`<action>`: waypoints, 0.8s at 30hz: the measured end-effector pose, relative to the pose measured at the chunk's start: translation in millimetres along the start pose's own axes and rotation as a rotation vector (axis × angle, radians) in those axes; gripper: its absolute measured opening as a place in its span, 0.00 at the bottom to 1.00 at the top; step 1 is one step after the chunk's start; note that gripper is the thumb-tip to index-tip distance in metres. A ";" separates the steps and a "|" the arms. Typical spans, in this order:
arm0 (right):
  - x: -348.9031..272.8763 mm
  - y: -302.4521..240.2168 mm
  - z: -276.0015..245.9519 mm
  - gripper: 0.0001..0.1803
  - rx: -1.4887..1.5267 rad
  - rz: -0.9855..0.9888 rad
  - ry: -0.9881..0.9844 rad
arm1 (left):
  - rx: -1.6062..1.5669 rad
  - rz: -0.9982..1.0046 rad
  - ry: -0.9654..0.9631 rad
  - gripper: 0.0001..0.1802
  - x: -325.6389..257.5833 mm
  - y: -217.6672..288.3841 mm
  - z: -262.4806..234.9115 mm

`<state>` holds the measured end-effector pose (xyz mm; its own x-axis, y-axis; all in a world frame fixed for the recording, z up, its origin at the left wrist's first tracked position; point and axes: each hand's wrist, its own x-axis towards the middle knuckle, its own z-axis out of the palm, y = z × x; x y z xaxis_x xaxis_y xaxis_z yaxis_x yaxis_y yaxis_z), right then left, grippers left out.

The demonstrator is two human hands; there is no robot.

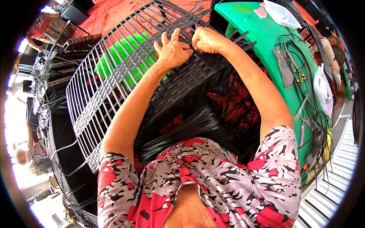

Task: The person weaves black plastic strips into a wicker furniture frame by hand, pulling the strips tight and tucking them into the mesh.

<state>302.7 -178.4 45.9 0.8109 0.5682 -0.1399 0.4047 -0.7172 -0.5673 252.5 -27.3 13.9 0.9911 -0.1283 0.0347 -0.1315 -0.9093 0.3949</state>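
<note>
In the head view, the woven panel (125, 76), a grey wire frame partly covered with dark plastic strips, fills the upper middle of the frame, tilted from lower left to upper right. The left hand (173, 49) lies flat on its woven part near the top centre, fingers spread, grasping nothing. Just beside it to the right, the right hand (207, 40) is clenched in a fist on the dark strips (197, 72); which strip it pinches is hidden inside the fist. Loose strip ends (201, 125) hang down toward the lower middle, blurred and hard to separate. A bright green object (121, 57) shows through the bare wires, its shape cut up by them. The green desk (266, 38) curves down the right side, carrying a tangle of black cords (304, 76), small hand tools (300, 76) too small to tell apart, and white plastic bags (323, 89). Stacked dark frames (57, 125) fill the left edge.
</note>
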 end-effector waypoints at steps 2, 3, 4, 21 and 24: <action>-2.0 5.4 4.7 0.07 0.071 -0.076 0.055 | -0.055 -0.045 -0.011 0.12 2.6 -3.1 3.1; -3.7 9.1 6.0 0.08 0.105 -0.112 0.086 | -0.082 -0.064 -0.016 0.11 2.9 -2.5 3.3; -4.2 12.2 8.3 0.07 0.171 -0.096 0.100 | -0.130 -0.076 0.020 0.09 2.8 -1.9 2.5; -31.8 -34.9 2.0 0.11 0.229 -0.060 0.118 | -0.279 0.097 0.341 0.11 -44.9 -35.0 -19.4; -24.1 -37.0 14.3 0.07 -0.269 -0.257 0.292 | 0.001 0.160 0.231 0.11 -49.2 -35.7 -10.3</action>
<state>262.1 -159.8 58.7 0.7393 0.6314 0.2339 0.6719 -0.6690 -0.3177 208.6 15.6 7.5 0.9359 -0.1763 0.3051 -0.2862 -0.8854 0.3662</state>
